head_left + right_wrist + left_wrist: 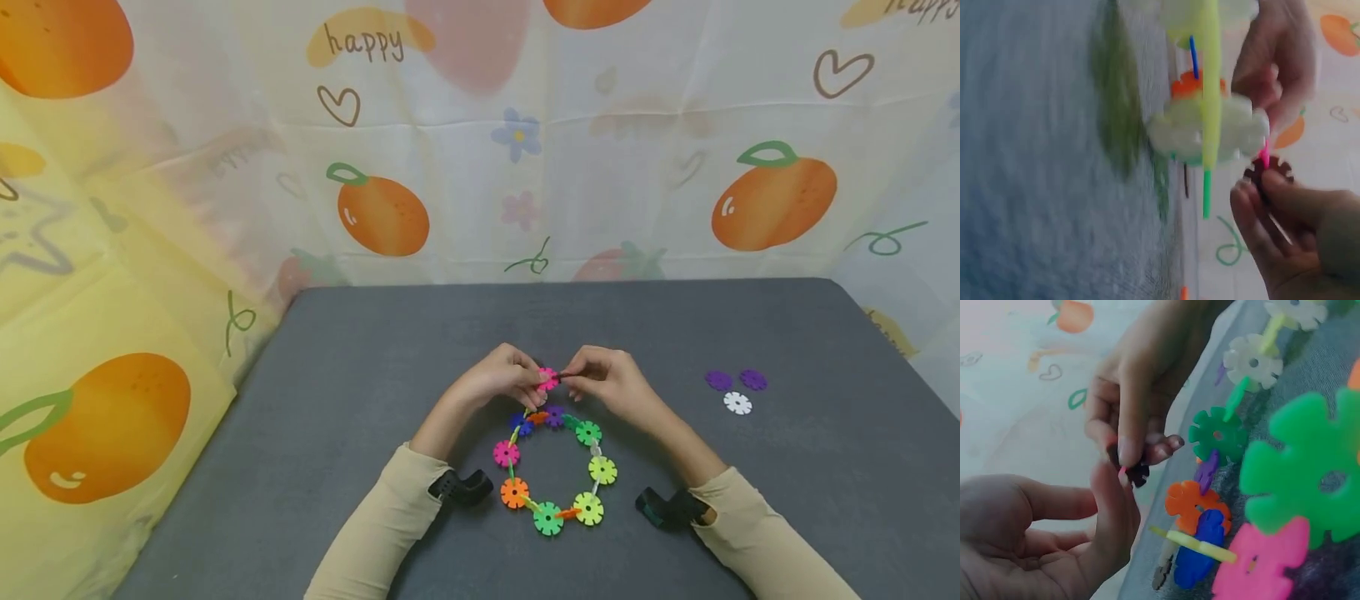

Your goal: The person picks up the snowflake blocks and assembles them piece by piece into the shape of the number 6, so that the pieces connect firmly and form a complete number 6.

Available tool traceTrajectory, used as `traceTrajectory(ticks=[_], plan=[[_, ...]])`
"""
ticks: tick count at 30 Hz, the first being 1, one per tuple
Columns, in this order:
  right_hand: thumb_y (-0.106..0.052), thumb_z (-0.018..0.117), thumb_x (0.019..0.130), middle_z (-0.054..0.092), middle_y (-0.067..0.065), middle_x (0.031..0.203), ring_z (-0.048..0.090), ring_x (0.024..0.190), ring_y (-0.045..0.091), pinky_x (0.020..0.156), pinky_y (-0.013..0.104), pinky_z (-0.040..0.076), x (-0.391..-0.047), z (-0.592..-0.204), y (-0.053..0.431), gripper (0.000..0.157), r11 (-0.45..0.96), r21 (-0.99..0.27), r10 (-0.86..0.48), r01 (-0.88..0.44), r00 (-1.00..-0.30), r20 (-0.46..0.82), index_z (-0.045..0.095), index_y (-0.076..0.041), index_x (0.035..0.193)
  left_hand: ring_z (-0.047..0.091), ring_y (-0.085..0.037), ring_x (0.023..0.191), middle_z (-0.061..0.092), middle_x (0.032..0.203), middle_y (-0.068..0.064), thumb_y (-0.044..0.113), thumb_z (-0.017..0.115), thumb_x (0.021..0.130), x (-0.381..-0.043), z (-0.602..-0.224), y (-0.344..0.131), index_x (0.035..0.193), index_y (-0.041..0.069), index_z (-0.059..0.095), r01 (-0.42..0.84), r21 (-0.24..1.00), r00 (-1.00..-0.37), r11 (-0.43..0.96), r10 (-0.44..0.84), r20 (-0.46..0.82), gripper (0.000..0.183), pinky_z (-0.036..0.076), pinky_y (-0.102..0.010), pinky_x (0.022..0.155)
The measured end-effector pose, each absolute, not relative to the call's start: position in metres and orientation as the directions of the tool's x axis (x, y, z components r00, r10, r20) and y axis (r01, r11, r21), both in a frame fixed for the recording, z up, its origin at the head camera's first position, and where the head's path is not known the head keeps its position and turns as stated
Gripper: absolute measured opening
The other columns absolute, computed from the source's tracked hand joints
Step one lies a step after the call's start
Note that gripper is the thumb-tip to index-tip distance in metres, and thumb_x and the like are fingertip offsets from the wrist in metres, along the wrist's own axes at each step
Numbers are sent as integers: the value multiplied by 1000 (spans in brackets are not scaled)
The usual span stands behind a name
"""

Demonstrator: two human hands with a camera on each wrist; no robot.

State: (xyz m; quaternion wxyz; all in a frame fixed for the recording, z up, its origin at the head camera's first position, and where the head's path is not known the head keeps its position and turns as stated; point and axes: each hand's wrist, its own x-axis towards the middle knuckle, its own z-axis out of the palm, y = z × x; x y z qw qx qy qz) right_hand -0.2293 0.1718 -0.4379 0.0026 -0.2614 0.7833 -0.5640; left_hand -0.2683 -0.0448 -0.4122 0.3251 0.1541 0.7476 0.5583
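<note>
My left hand [504, 377] pinches a pink notched disc [548, 379], a flower-shaped plastic piece. Facing it, my right hand [611, 382] pinches a dark notched disc [1270, 167] between thumb and fingers. The two discs meet edge to edge at their slots; how deeply they interlock is hidden by fingertips. Just below both hands, a ring of linked notched discs lies on the table, including a green disc [548, 518], an orange disc [514, 492] and a blue disc [1200, 553]. Whether the held pieces connect to the ring cannot be made out.
Off to the right on the grey table [375, 350] lie two loose purple discs, one a purple disc [753, 380], and a white disc [738, 403]. A fruit-printed cloth [465, 183] hangs behind the table and along its left side.
</note>
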Motion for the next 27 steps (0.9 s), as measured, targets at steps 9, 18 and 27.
traceTrajectory(ticks=[9,18,27], plan=[[0,65,90,65,24,90,67,66,22,61,34,59,-231,-437,175,6,260,-884,-430,-388,-866,254,66,6,91,62,-9,54,65,66,-3,7,54,98,-266,-410,-42,99,-14,65,-104,924,-742,368,590,-318,24,59,-29,60],[-4,65,91,65,24,91,68,67,20,62,37,60,-234,-434,182,8,284,-885,-447,-370,-867,219,66,4,91,59,-7,55,64,67,-1,9,54,99,-272,-412,-50,102,-14,65,-117,914,-721,388,600,-347,26,55,-23,57],[-10,67,92,71,12,87,70,72,20,69,36,61,-233,-423,210,18,318,-923,-197,-216,-967,158,65,4,103,64,-12,53,73,82,-19,3,72,86,-280,-416,-83,99,-6,71,42,810,-926,585,328,-189,16,59,-30,53]])
